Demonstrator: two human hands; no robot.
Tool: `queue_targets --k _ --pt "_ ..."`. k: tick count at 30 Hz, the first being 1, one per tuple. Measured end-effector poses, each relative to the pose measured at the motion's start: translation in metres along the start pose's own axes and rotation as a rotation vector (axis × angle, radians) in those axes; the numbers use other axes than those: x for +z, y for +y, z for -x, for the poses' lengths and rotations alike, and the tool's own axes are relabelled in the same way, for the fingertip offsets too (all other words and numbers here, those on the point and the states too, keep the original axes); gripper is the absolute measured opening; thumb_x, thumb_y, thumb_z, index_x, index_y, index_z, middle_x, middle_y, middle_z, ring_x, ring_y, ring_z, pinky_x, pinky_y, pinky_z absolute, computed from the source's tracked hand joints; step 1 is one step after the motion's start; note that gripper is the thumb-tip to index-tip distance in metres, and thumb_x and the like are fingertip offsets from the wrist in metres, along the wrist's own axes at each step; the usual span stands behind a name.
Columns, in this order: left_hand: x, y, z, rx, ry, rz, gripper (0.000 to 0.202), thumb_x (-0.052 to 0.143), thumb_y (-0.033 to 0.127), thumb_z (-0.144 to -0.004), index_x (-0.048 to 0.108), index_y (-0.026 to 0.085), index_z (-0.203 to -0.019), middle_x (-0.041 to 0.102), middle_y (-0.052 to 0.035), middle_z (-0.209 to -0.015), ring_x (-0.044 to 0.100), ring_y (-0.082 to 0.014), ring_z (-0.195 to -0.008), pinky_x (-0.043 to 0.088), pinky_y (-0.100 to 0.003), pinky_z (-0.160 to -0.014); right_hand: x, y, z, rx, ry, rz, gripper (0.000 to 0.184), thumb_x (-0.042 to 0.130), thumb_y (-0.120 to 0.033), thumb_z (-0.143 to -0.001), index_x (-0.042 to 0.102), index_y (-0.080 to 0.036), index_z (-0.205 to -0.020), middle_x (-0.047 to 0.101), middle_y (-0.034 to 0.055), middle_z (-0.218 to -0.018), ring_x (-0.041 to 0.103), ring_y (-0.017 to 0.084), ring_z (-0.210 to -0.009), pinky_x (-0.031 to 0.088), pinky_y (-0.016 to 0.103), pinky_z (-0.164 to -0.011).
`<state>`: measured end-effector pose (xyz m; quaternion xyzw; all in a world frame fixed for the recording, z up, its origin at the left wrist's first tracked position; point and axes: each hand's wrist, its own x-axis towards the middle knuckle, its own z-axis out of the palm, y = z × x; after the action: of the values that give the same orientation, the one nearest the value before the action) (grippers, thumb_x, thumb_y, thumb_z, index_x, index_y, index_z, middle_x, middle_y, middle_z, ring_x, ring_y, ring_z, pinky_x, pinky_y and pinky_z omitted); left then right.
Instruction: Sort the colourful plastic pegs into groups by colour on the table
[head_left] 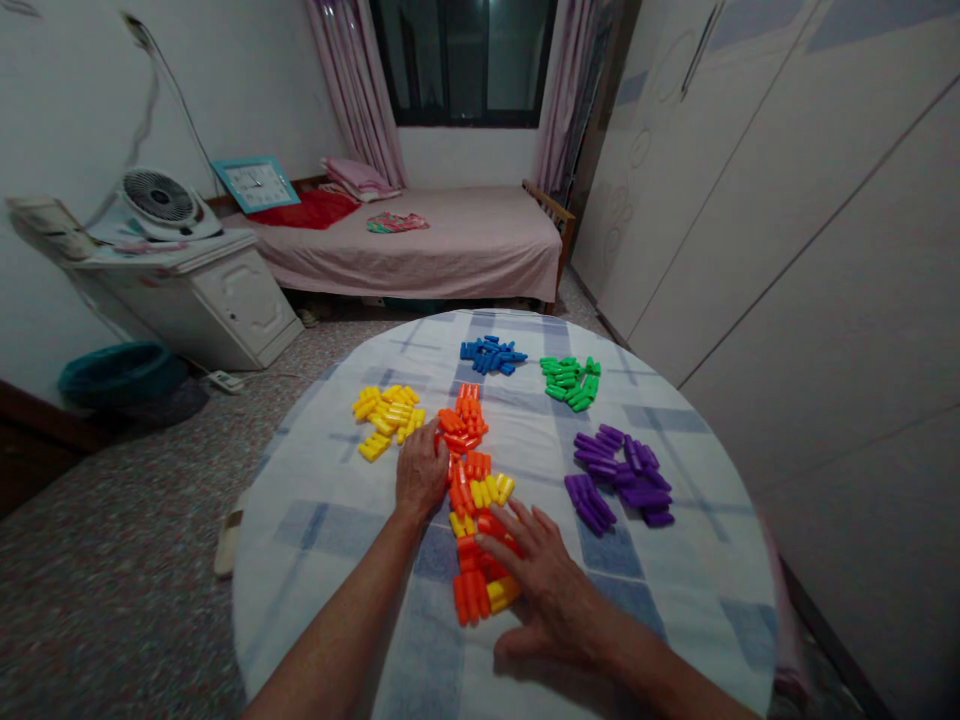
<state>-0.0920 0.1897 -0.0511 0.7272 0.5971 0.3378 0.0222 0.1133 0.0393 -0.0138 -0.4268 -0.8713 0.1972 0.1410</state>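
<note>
On a round table with a checked cloth (322,520) lie heaps of small plastic pegs sorted by colour. My left hand (420,470) rests curled at the left edge of a mixed orange, red and yellow heap (476,490), fingers bent against the orange pegs. My right hand (547,580) lies flat with fingers spread over the near part of that heap, touching red and yellow pegs. A yellow heap (386,415) lies left of my left hand. Blue pegs (491,355) and green pegs (571,382) sit at the far side, purple pegs (619,475) to the right.
Beyond the table stands a bed with a pink cover (450,245). A white cabinet (217,295) with a fan (161,200) is at the left, a teal basin (116,370) on the floor beside it. White wardrobe doors (787,220) line the right wall.
</note>
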Motion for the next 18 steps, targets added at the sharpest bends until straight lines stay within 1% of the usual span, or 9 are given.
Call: queue_targets --k 2,4,6,8,11,14,16,18 --pt "0.001 -0.001 0.000 0.007 0.004 0.002 0.038 0.037 0.021 -0.088 0.048 0.016 -0.123 0.059 -0.0111 -0.114 0.053 -0.0240 -0.106 0.041 -0.040 -0.095 0.013 -0.002 -0.009 0.002 0.049 0.024 0.097 0.069 -0.066 -0.057 0.033 -0.031 -0.140 0.025 0.0098 -0.150 0.013 0.036 -0.138 0.006 0.057 -0.109" --pt "0.001 -0.002 0.000 0.013 0.000 0.003 0.037 0.035 0.021 -0.089 0.048 0.015 -0.123 0.059 -0.0114 -0.113 0.054 -0.0236 -0.106 0.041 -0.040 -0.095 0.020 0.001 -0.022 0.024 0.132 0.064 0.085 0.066 -0.063 -0.063 0.039 -0.031 -0.137 0.029 0.0099 -0.148 0.013 0.035 -0.138 0.005 0.057 -0.108" --pt "0.001 -0.002 0.000 0.022 -0.009 0.006 0.036 0.032 0.022 -0.091 0.049 0.014 -0.122 0.059 -0.0119 -0.113 0.053 -0.0231 -0.106 0.041 -0.040 -0.094 0.021 0.008 -0.036 0.052 0.204 0.111 0.071 0.063 -0.057 -0.070 0.043 -0.032 -0.134 0.031 0.0087 -0.147 0.014 0.033 -0.138 0.006 0.056 -0.108" --pt "0.001 -0.003 0.000 0.030 -0.009 0.007 0.036 0.030 0.022 -0.092 0.050 0.014 -0.121 0.059 -0.0122 -0.113 0.053 -0.0226 -0.106 0.041 -0.040 -0.094 0.017 0.017 -0.050 0.090 0.259 0.156 0.063 0.062 -0.052 -0.074 0.045 -0.033 -0.132 0.032 0.0077 -0.146 0.015 0.032 -0.138 0.009 0.055 -0.108" --pt "0.001 -0.004 0.000 0.033 -0.013 0.010 0.036 0.029 0.022 -0.092 0.050 0.014 -0.120 0.059 -0.0121 -0.113 0.053 -0.0222 -0.106 0.041 -0.040 -0.095 0.009 0.034 -0.071 0.158 0.319 0.204 0.062 0.063 -0.049 -0.074 0.046 -0.031 -0.132 0.034 0.0090 -0.145 0.017 0.033 -0.137 0.013 0.055 -0.107" --pt "-0.001 -0.004 0.000 0.023 -0.023 0.020 0.036 0.029 0.022 -0.092 0.050 0.013 -0.120 0.059 -0.0123 -0.111 0.053 -0.0225 -0.106 0.041 -0.041 -0.095 0.003 0.051 -0.086 0.216 0.366 0.231 0.062 0.061 -0.052 -0.075 0.048 -0.028 -0.131 0.037 0.0107 -0.143 0.020 0.034 -0.135 0.014 0.056 -0.106" --pt "-0.003 -0.002 0.000 0.014 -0.020 0.036 0.036 0.029 0.022 -0.092 0.051 0.013 -0.119 0.059 -0.0123 -0.111 0.053 -0.0223 -0.105 0.041 -0.040 -0.095 0.001 0.059 -0.090 0.218 0.403 0.222 0.064 0.060 -0.055 -0.075 0.048 -0.026 -0.131 0.038 0.0113 -0.142 0.022 0.035 -0.134 0.016 0.057 -0.105" --pt "-0.004 0.001 0.000 -0.002 -0.020 0.058 0.036 0.029 0.023 -0.092 0.051 0.014 -0.119 0.059 -0.0123 -0.110 0.054 -0.0219 -0.105 0.041 -0.040 -0.095 0.003 0.066 -0.088 0.215 0.486 0.168 0.062 0.055 -0.054 -0.079 0.046 -0.023 -0.132 0.039 0.0111 -0.141 0.023 0.033 -0.134 0.019 0.055 -0.106"
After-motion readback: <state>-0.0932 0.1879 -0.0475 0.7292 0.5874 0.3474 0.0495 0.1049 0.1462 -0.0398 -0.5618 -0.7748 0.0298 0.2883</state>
